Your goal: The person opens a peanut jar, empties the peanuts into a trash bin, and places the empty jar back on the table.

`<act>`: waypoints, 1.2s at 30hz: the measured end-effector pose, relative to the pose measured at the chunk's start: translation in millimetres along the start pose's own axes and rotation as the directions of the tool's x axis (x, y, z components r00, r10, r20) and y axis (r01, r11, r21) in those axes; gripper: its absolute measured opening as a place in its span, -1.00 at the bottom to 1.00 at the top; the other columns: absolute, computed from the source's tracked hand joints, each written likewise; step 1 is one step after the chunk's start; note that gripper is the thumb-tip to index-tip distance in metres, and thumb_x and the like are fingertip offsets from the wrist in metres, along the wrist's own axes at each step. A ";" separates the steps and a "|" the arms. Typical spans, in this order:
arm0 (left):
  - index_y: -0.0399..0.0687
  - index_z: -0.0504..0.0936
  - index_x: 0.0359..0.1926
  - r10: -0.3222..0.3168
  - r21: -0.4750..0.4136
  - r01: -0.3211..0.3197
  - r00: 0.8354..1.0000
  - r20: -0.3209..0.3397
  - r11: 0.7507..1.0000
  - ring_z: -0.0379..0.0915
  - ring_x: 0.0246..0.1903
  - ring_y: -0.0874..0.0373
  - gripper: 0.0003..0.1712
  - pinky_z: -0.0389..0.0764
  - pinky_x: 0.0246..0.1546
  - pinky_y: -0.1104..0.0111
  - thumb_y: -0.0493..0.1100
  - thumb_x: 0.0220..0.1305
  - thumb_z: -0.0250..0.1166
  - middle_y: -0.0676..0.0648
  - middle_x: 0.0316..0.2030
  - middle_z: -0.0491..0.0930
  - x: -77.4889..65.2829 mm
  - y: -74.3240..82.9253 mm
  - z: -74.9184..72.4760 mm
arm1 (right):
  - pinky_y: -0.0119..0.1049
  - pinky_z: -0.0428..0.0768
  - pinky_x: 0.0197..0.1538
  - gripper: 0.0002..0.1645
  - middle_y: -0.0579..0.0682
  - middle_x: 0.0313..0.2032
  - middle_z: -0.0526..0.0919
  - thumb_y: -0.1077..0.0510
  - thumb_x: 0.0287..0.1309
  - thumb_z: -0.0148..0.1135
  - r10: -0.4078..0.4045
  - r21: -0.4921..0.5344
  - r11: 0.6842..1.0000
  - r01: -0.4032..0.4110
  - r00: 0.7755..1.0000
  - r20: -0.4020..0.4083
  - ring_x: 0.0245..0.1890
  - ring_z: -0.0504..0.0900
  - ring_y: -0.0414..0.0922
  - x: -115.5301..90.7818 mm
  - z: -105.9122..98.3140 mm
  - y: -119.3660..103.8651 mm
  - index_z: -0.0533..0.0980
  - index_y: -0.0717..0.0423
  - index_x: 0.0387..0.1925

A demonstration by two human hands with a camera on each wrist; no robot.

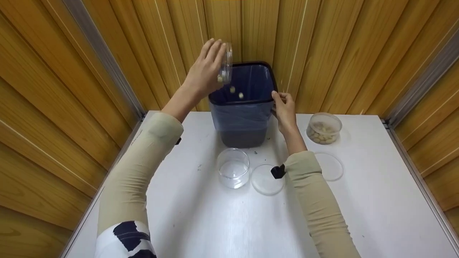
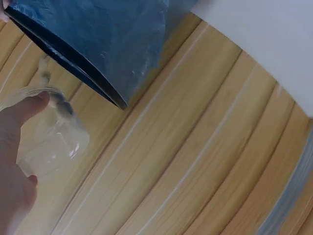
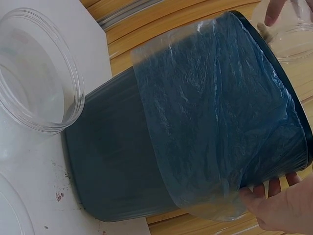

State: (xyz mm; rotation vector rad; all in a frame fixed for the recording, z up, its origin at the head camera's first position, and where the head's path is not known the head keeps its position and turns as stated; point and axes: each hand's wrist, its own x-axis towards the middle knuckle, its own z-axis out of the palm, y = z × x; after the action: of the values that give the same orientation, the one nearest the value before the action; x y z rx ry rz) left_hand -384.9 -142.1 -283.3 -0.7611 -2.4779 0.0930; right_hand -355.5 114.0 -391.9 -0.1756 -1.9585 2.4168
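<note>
My left hand (image 1: pixel 206 71) grips a clear round jar (image 1: pixel 227 64), tipped on its side above a dark trash can (image 1: pixel 245 138). Small pale nut-like pieces (image 1: pixel 241 95) are in the air over the can's mouth, and a few more remain inside the jar, as the left wrist view shows. A thin translucent bag (image 3: pixel 210 107) lines the can and folds down over its outside. On the can's right side, my right hand (image 1: pixel 286 113) holds the rim between thumb and fingers.
An uncovered clear jar (image 1: pixel 233 171) stands in front of the can, beside a round clear lid (image 1: pixel 268 180). Farther right is a jar of beige nut-like pieces (image 1: pixel 323 134), with another lid (image 1: pixel 330 167) before it. Slatted wood walls (image 1: pixel 322 53) enclose the white table (image 1: pixel 215 225).
</note>
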 end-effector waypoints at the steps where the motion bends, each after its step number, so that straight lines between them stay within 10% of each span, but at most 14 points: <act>1: -0.39 0.07 0.53 0.009 0.005 -0.009 1.000 0.001 1.000 -0.04 0.51 -0.30 0.17 0.09 0.52 0.17 -0.08 0.09 0.56 -0.38 0.49 0.13 0.6 0.1 -0.2 | -0.07 0.43 0.37 -0.58 0.00 -0.03 0.35 0.02 0.50 0.09 -0.001 0.003 1.000 0.001 1.000 -0.001 0.08 0.46 -0.02 1.2 0.0 1.0 0.32 0.19 0.18; 18: -0.33 0.08 0.54 -0.062 -0.186 0.060 0.998 -0.008 0.981 -0.10 0.52 -0.23 0.22 0.12 0.51 0.22 -0.12 -0.01 0.62 -0.32 0.50 0.12 0.5 0.1 -3.4 | -0.07 0.44 0.37 -0.44 0.02 0.08 0.36 -0.11 0.45 0.14 -0.031 -0.031 0.999 0.030 0.999 -0.034 0.19 0.46 0.04 20.0 -3.3 22.3 0.33 0.15 0.24; 26: -0.35 0.07 0.55 0.053 0.013 -0.053 0.998 0.018 0.999 -0.05 0.52 -0.26 0.12 0.14 0.51 0.18 -0.19 0.10 0.52 -0.35 0.50 0.13 0.9 1.3 -3.9 | -0.10 0.46 0.34 -0.51 -0.03 0.00 0.36 -0.10 0.45 0.14 -0.040 0.000 0.999 0.040 0.999 -0.033 0.09 0.46 -0.01 19.8 -3.3 21.2 0.33 0.13 0.18; 36: -0.41 0.13 0.51 0.109 0.039 -0.107 0.993 -0.041 0.993 0.01 0.49 -0.30 0.09 0.08 0.53 0.15 -0.08 0.15 0.54 -0.39 0.47 0.17 0.5 -0.2 -0.8 | -0.06 0.45 0.36 -0.55 -0.03 -0.01 0.37 -0.08 0.45 0.15 -0.028 0.000 1.000 0.028 0.999 -0.034 0.11 0.46 0.01 21.7 -2.7 21.6 0.35 0.10 0.15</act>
State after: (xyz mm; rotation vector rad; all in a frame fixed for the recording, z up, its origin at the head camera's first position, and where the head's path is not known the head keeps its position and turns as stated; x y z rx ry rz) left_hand -384.9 -142.0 -282.3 -0.8725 -2.3873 0.1601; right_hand -375.7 114.1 -415.1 -0.1870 -1.9336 2.3807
